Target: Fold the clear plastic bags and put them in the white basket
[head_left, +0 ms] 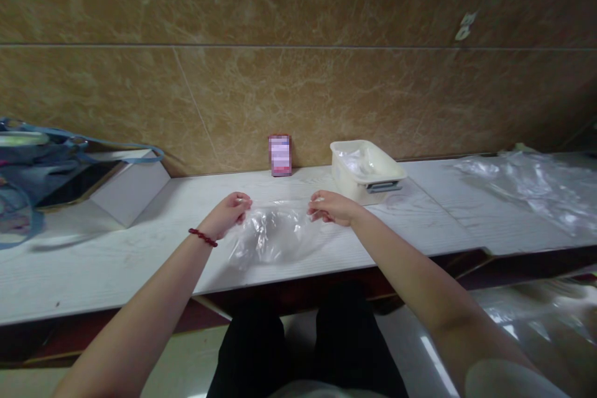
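Note:
A clear plastic bag (275,235) hangs between my two hands over the white table, its top edge stretched level. My left hand (230,212), with a dark red bead bracelet on the wrist, pinches the bag's upper left corner. At the upper right corner, my right hand (330,207) has its fingers closed on the same bag. Just behind my right hand stands a cream plastic bin (345,177) with clear plastic inside. A phone (280,155) with a lit, blurred screen leans upright on the wall behind the bag.
On the far left of the white table (153,249), a blue bag (28,168) lies beside a white box (133,189). More clear plastic (536,183) is spread at the right. A brown marble wall (298,93) borders the back; the front edge is near my knees.

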Tool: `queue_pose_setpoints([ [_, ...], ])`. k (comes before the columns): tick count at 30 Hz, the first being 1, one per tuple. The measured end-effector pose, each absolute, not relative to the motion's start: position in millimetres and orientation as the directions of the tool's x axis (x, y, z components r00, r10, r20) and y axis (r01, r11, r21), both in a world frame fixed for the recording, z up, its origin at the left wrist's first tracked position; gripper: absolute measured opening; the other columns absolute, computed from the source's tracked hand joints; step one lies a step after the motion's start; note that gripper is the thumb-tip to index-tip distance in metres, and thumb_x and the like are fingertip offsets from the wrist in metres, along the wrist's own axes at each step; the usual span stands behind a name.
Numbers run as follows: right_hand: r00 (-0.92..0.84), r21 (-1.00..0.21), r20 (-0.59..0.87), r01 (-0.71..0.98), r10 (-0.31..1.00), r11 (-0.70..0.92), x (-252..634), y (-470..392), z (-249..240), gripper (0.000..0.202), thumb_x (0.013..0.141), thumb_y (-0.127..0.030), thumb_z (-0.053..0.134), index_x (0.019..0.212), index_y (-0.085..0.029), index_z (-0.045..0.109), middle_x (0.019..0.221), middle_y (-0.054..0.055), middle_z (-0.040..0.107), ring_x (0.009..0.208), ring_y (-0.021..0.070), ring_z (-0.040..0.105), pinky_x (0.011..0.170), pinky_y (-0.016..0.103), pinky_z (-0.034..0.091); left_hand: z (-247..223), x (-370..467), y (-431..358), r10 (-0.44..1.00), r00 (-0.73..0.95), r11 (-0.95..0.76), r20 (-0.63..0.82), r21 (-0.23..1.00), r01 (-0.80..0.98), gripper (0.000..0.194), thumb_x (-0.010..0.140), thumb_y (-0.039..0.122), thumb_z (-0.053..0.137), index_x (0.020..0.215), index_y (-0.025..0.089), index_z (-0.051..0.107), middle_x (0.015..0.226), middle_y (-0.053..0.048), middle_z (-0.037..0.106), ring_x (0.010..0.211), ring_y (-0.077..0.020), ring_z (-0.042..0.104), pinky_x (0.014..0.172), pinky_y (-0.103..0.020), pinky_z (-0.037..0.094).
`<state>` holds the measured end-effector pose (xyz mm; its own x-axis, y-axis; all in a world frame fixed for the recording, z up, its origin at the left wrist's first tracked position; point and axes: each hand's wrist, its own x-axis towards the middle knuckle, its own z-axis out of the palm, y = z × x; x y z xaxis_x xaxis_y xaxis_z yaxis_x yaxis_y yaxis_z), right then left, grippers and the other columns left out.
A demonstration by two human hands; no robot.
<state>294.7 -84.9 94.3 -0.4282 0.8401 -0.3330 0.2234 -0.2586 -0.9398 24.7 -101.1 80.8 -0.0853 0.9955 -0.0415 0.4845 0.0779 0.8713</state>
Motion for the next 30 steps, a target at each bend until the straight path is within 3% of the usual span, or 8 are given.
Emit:
queue_pose_setpoints([
  [3,-0.384,-0.956,-0.292,0.114,0.876,-0.269,287,-85,100,0.045,0.072,-0.02,0.054,0.112,-0.028,0.036,0.064,-0.004,0.06,0.054,0.008,0.058,0.037,0.012,0.024,80,31,-101,0.957,-0.146,-0.065,0.252,0.673,0.736,0.029,0.069,0.032,0.052,0.093,0.016,0.048,0.085,-0.007,0.055,0.074,-0.0175,0.057,0.069,-0.034,0.045],
  [5,-0.379,-0.96,-0.271,0.045,0.885,-0.275,281,-87,105,0.038,0.073,-0.018,0.05,0.109,-0.026,0.04,0.068,-0.002,0.061,0.057,0.0077,0.059,0.037,0.012,0.024,87,47,-113,0.875,-0.032,-0.247,0.483,0.502,0.829,0.032,0.071,0.034,0.05,0.098,0.016,0.049,0.102,-0.011,0.052,0.098,-0.0232,0.049,0.085,-0.039,0.038],
  [10,-0.413,-0.966,-0.197,-0.073,0.889,-0.248,260,-96,125,0.017,0.075,-0.02,0.042,0.087,-0.017,0.053,0.093,0.005,0.061,0.077,0.0103,0.059,0.045,0.015,0.037,96,114,-158,0.802,0.223,-0.49,0.554,0.398,0.775,0.067,0.065,0.049,0.055,0.121,0.021,0.032,0.118,-0.014,0.043,0.108,-0.0274,0.042,0.089,-0.044,0.035],
  [14,-0.471,-0.985,-0.044,0.17,0.881,0.042,246,-101,141,0.021,0.074,-0.018,0.044,0.093,-0.019,0.054,0.094,0.003,0.06,0.079,0.0127,0.056,0.05,0.019,0.043,87,145,-160,0.745,0.04,-0.344,0.665,0.334,0.878,0.079,0.06,0.046,0.061,0.126,0.02,0.027,0.127,-0.02,0.032,0.116,-0.0363,0.03,0.089,-0.053,0.027],
  [16,-0.44,-0.881,0.061,0.399,0.896,0.256,245,-97,147,0.023,0.071,-0.014,0.049,0.092,-0.019,0.057,0.085,0.002,0.062,0.075,0.0132,0.056,0.055,0.021,0.044,84,143,-149,0.727,0.024,-0.315,0.686,0.303,0.899,0.069,0.067,0.037,0.058,0.126,0.019,0.027,0.127,-0.02,0.033,0.116,-0.0355,0.031,0.088,-0.052,0.028],
  [20,-0.444,-0.554,0.205,0.682,0.872,0.478,256,-78,159,0.009,0.069,-0.016,0.054,0.072,-0.017,0.062,0.068,0.002,0.061,0.072,0.0157,0.057,0.069,0.026,0.042,100,115,-119,0.74,0.12,-0.416,0.661,0.311,0.854,0.044,0.077,0.023,0.044,0.12,0.015,0.036,0.104,-0.013,0.055,0.097,-0.0243,0.051,0.082,-0.038,0.038],
  [23,-0.401,-0.428,0.263,0.767,0.878,0.478,268,-58,172,0.007,0.065,-0.024,0.06,0.066,-0.018,0.062,0.064,0.002,0.059,0.074,0.0174,0.057,0.069,0.028,0.041,125,88,-97,0.814,0.005,-0.334,0.581,0.462,0.822,0.039,0.077,0.028,0.046,0.113,0.014,0.042,0.088,-0.007,0.062,0.082,-0.0196,0.057,0.072,-0.03,0.043],
  [30,-0.291,-0.67,0.002,0.71,0.957,0.217,274,-2,180,0.013,0.066,-0.023,0.062,0.063,-0.014,0.055,0.056,0.0,0.051,0.068,0.0158,0.059,0.06,0.024,0.043,168,62,-47,0.993,0.027,-0.101,0.114,0.713,0.693,0.014,0.068,0.026,0.056,0.075,0.014,0.054,0.068,-0.002,0.058,0.065,-0.0139,0.055,0.059,-0.026,0.045],
])
